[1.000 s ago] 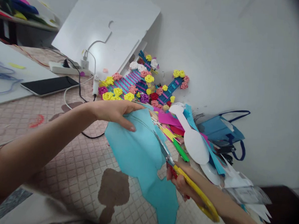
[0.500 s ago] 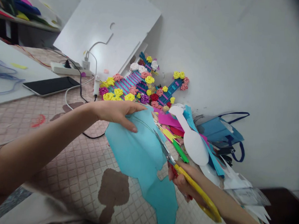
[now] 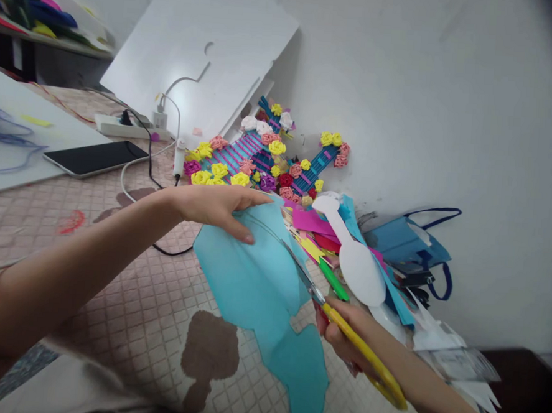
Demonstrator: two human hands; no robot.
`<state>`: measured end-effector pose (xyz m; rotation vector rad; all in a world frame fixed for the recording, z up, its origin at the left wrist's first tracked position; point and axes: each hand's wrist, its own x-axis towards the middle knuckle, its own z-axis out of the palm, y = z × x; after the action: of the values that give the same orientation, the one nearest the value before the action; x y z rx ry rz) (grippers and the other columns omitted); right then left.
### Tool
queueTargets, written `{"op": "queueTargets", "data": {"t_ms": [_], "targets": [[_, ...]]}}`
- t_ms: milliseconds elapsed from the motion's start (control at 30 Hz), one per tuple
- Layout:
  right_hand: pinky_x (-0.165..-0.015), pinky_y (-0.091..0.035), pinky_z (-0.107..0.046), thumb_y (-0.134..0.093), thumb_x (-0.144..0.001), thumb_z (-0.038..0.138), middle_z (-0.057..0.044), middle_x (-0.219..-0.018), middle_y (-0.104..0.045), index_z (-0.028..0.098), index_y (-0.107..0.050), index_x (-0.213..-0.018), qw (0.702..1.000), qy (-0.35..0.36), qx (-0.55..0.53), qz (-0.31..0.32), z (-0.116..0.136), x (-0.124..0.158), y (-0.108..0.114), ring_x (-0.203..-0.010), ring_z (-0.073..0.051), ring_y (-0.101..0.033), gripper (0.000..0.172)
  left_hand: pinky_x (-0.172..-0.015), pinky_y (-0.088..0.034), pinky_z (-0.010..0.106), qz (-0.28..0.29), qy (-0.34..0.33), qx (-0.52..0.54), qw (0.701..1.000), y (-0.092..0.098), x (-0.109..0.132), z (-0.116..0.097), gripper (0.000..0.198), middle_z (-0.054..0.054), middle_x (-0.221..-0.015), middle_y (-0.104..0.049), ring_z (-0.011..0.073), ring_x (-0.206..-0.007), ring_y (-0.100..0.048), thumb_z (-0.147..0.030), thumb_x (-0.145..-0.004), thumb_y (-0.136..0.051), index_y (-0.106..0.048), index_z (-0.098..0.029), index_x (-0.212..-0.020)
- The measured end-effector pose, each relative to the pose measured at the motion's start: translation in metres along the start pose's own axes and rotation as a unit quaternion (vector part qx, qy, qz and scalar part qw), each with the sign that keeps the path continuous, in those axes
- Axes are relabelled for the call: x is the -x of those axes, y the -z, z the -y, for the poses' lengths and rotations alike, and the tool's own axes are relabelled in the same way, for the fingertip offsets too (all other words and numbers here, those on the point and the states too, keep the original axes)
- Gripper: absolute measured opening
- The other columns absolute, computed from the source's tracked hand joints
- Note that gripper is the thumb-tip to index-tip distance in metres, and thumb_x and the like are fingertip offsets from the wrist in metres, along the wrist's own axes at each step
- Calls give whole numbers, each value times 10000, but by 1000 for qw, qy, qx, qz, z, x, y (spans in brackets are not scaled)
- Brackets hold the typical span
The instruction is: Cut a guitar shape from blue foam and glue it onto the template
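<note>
A large sheet of light blue paper point(image 3: 243, 279) with a curved line drawn near its top hangs or lies over the tabletop in front of me. My left hand point(image 3: 224, 209) grips its upper part, thumb on the near face and the other fingers at the far edge, partly hidden. From the right, my right hand point(image 3: 343, 335) holds scissors point(image 3: 367, 352) with yellow and red handles. Their metal blades lie along the paper's right part, close to the drawn line. A narrower strip of the sheet trails down toward the bottom of the view.
Behind the paper stand woven blue pieces point(image 3: 242, 151) trimmed with paper flowers. To the right lie a white spoon-shaped cutout point(image 3: 360, 271), a green marker point(image 3: 334, 280), coloured paper scraps and a blue bag point(image 3: 405, 239). A tablet point(image 3: 96, 158), cables and a power strip point(image 3: 135, 128) sit left.
The fingers of my right hand have drawn in slightly on the scissors, whose handles sit closer together. My left hand and the paper look almost unmoved.
</note>
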<state>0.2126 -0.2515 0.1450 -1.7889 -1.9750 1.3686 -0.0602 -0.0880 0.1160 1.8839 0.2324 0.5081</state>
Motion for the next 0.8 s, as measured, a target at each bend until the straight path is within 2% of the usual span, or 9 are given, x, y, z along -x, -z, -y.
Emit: {"op": "queueTargets", "data": {"t_ms": [133, 333, 400, 533, 667, 800], "targets": [[-366, -325, -146, -453, -847, 319, 66, -580, -396, 205, -423, -744, 999, -34, 8, -22, -11, -5, -3, -439, -59, -335, 157, -883, -482, 294, -6, 1, -16, 1000, 1, 0, 1, 484, 94, -1225, -654, 241, -1066, -640, -219, -768, -738, -576, -186, -1223], [-314, -358, -159, -474, -821, 365, 53, -580, -442, 212, -450, -742, 994, -99, -28, -34, -41, -14, -3, -408, -71, -391, 174, -875, -494, 276, -3, 3, 24, 1000, 1, 0, 6, 503, 84, -1264, -631, 242, -1108, -619, -193, -764, -733, -568, -207, -1239], [-311, -362, -157, -489, -817, 373, 54, -577, -443, 211, -454, -741, 994, -96, -31, -37, -46, -15, -3, -403, -66, -385, 182, -835, -518, 271, 15, 6, 69, 997, 2, 1, 11, 554, 83, -1261, -634, 249, -1098, -632, -193, -766, -736, -541, -237, -1283], [-298, -356, -135, -536, -807, 389, 62, -582, -441, 206, -463, -754, 994, -80, 4, -81, -56, -19, -6, -374, -45, -380, 205, -740, -546, 249, 35, 16, 118, 992, 6, 4, 22, 646, 99, -1179, -680, 223, -972, -690, -218, -773, -744, -469, -248, -1357], [-238, -265, -121, -528, -795, 387, 92, -491, -357, 209, -442, -726, 990, -91, 10, -110, -66, -23, -9, -289, -28, -297, 210, -734, -555, 282, 9, 30, 128, 991, 8, 6, 32, 532, 103, -1088, -716, 213, -900, -705, -261, -748, -772, -565, -203, -1234], [-234, -256, -128, -521, -790, 382, 94, -476, -352, 210, -436, -699, 988, -98, 19, -120, -70, -25, -9, -274, -27, -282, 212, -728, -540, 269, -24, 52, 140, 988, 9, 6, 41, 346, 45, -908, -743, 162, -790, -702, -266, -736, -780, -644, -188, -1044]]}}
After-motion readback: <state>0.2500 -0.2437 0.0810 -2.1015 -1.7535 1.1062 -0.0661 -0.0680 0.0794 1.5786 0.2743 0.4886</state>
